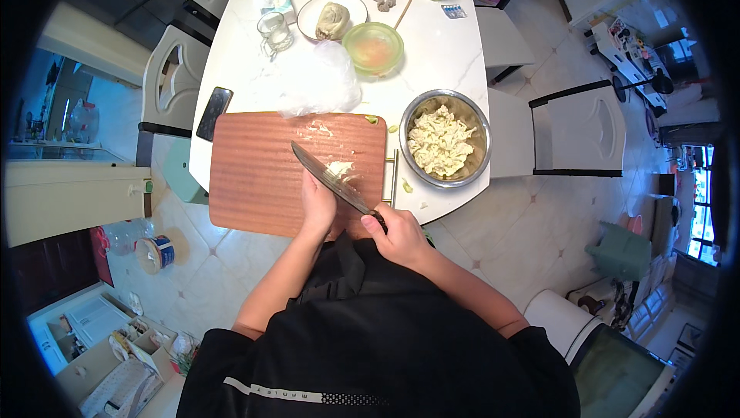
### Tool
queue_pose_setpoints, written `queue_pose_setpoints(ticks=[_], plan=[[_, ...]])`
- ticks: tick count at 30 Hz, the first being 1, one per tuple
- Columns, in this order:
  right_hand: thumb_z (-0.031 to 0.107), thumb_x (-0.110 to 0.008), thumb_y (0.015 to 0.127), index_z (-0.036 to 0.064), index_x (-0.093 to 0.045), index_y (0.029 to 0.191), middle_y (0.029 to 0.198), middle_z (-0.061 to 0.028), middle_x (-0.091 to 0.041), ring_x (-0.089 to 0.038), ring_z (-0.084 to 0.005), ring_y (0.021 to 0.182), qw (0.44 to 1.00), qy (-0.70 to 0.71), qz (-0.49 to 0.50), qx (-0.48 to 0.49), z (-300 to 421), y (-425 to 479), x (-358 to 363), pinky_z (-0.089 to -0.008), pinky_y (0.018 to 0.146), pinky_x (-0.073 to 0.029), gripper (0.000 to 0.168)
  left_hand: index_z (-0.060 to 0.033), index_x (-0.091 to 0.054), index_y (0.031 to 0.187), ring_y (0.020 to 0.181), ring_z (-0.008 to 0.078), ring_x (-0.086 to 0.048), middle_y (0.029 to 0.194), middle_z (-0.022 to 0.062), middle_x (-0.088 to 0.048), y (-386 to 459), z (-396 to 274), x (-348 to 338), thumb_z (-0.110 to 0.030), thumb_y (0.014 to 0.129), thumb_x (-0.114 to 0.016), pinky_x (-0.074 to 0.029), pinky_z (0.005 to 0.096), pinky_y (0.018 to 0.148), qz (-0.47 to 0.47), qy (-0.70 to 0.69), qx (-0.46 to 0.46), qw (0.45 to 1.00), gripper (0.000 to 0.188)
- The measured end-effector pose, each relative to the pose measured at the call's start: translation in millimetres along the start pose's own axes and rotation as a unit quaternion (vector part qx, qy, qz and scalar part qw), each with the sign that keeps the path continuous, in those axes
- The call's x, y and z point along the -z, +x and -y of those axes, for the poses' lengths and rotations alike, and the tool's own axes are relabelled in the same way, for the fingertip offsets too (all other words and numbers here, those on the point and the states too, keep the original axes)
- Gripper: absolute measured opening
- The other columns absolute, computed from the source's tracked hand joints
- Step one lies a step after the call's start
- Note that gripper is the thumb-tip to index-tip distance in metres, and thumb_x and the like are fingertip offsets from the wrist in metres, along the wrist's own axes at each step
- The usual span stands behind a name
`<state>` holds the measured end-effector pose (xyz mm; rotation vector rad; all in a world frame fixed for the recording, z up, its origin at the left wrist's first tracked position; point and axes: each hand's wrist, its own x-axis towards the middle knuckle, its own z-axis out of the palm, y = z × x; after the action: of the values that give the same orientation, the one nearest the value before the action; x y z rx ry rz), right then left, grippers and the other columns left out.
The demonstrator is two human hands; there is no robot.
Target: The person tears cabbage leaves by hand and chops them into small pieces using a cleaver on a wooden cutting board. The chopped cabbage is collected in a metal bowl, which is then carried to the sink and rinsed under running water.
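My right hand (400, 234) is closed around the dark handle of a kitchen knife (329, 177). Its broad blade slants up and to the left above a wooden cutting board (260, 175). Just below the blade is my left hand (318, 203), its fingers partly hidden by the steel, so I cannot tell whether they grip it. Pale chopped vegetable scraps (340, 169) lie beside the blade on the board, with wet bits higher up. To the right, a metal bowl (484, 146) holds a heap of chopped pale leaves, probably cabbage (442, 143).
A crumpled clear plastic bag (324, 85) touches the board's far edge. Beyond it are a green bowl (373, 48), a glass mug (275, 33) and a plate (306, 7) bearing a lump of dough (333, 20). A phone (214, 114) lies left of the board. Chairs (578, 129) flank the table.
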<state>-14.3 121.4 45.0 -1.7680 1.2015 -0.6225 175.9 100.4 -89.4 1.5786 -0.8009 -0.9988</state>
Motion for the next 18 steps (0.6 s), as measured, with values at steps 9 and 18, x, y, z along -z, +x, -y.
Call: queue_pose_setpoints(ticks=[9, 18], plan=[[0.038, -0.054, 0.097, -0.002, -0.053, 0.080, 0.066, -0.0278, -0.056, -0.058, -0.0484, 0.067, 0.999, 0.013, -0.023, -0.027, 6, 1, -9, -0.0519, 0.057, -0.045, 0.043, 0.0007, -0.044, 0.094, 0.077, 0.0383, -0.056, 0.084, 0.0224, -0.055, -30, -62, -7, -0.029, 0.106, -0.030, -0.044, 0.0460, 0.070, -0.004, 0.143, -0.056, 0.988, 0.035], [0.036, -0.051, 0.099, -0.003, -0.054, 0.077, 0.065, -0.0260, -0.055, -0.057, -0.0436, 0.063, 0.994, 0.072, -0.037, -0.074, 16, 12, -20, -0.0458, 0.055, -0.043, 0.045, 0.0022, -0.044, 0.106, 0.077, 0.0414, -0.057, 0.087, 0.0241, -0.055, -35, -70, -3, -0.015, 0.099, -0.046, -0.045, 0.0462, 0.069, -0.015, 0.187, -0.174, 0.967, 0.019]])
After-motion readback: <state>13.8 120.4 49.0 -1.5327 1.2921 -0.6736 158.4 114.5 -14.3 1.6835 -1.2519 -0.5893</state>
